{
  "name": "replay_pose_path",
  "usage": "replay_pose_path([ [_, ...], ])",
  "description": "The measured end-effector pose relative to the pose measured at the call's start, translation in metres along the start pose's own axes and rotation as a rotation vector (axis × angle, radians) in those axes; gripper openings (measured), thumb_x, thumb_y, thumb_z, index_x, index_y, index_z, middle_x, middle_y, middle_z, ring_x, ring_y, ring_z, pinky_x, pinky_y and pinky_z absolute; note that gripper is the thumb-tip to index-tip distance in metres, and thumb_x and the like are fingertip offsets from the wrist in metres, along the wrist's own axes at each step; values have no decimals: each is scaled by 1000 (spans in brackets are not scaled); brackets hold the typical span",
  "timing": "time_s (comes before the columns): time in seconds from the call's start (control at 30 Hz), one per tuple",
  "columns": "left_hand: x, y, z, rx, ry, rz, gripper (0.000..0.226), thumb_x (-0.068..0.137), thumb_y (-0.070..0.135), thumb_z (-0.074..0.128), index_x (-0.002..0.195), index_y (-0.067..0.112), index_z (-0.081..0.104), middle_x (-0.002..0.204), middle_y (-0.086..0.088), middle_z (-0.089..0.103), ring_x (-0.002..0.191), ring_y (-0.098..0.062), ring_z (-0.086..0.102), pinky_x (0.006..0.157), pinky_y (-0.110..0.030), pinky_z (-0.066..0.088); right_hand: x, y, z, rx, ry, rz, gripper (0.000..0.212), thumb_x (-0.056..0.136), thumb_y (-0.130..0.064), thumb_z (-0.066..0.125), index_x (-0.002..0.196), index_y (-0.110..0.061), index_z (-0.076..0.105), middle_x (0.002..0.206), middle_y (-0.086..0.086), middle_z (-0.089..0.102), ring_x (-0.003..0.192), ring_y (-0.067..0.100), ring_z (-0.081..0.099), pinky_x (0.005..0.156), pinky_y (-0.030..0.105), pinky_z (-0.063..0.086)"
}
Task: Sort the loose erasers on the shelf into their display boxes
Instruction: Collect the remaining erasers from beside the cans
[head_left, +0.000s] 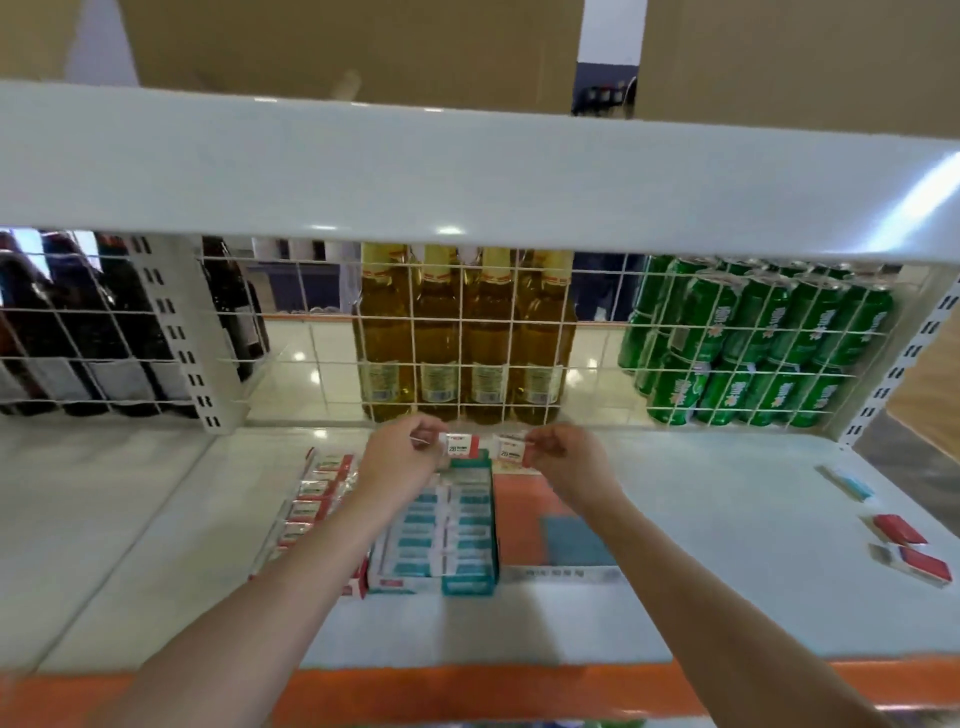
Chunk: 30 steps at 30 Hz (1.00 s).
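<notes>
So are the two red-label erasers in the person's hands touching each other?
Apart. The head view shows a bare strip of shelf between the left eraser and the right eraser.

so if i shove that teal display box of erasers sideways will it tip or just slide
Probably slide: the teal display box sits low and flat on the smooth white shelf. It looks nearly full of erasers, so likely fairly heavy for cardboard. Its thin walls may flex if pushed high.

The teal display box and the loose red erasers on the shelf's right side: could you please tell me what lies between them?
In the head view, an orange card with a blue patch lies right of the teal display box; beyond it is bare white shelf up to the loose red erasers.
</notes>
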<state>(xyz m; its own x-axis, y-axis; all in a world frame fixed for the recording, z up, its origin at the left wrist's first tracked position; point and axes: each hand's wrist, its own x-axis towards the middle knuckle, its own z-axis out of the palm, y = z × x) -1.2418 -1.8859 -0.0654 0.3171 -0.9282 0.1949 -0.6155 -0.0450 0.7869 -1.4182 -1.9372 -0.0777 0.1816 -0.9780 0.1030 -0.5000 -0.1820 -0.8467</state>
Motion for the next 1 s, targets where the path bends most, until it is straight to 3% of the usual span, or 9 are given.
replay_pose_path([
  [0.2, 2, -45, -53, -30, 40, -66, 13, 88, 14, 59, 99, 20, 63, 90, 8, 62, 83, -9, 61, 70, -24, 49, -2, -31, 53, -11, -90, -36, 16, 87, -9, 60, 101, -16, 64, 84, -8, 62, 82, 6, 60, 80, 23, 52],
  [0.4, 4, -83, -79, 8, 84, -88, 18, 89, 8, 55, 103, 18, 63, 91, 8, 59, 78, -3, 54, 60, -11, 36, -2, -52, 94, -68, -80, -61, 19, 87, -11, 60, 106, -11, 65, 92, -3, 64, 87, 11, 61, 75, 17, 47],
  [0.5, 4, -97, -84, 12, 78, -100, 19, 90, 8, 54, 103, 17, 64, 98, 2, 65, 87, -12, 60, 67, -17, 44, -2, -58, 108, -94, -105, -35, 18, 89, -13, 58, 107, -14, 63, 95, -3, 63, 84, 8, 57, 62, 10, 40],
  [0.63, 6, -108, -87, 11, 75, -139, 15, 89, 14, 56, 101, 14, 65, 102, -1, 69, 91, -16, 64, 75, -26, 48, 0, -64, 123, -93, -157, 19, 17, 91, -16, 56, 107, -16, 62, 101, -1, 65, 90, 12, 59, 69, 17, 44],
  [0.8, 12, -112, -88, 35, 34, -149, 17, 89, 13, 55, 101, 9, 68, 101, -4, 69, 95, -21, 64, 79, -28, 48, 4, -67, 137, -139, -197, 67, 16, 92, -21, 54, 106, -19, 62, 96, -4, 63, 79, 5, 56, 57, 12, 39],
  [0.9, 16, -112, -87, 76, 4, -131, 14, 90, 15, 56, 93, 12, 69, 94, -3, 69, 91, -20, 64, 76, -26, 45, 5, -70, 140, -188, -229, 55, 21, 93, -21, 53, 111, -16, 63, 98, -2, 64, 82, 7, 57, 61, 13, 41],
  [1.0, 20, -113, -88, 145, -19, -115, 18, 91, 17, 56, 100, 10, 71, 102, -3, 68, 92, -17, 62, 76, -24, 42, 4, -74, 141, -265, -242, 30, 26, 92, -21, 55, 116, -14, 63, 112, 3, 62, 89, 11, 55, 73, 19, 45],
])
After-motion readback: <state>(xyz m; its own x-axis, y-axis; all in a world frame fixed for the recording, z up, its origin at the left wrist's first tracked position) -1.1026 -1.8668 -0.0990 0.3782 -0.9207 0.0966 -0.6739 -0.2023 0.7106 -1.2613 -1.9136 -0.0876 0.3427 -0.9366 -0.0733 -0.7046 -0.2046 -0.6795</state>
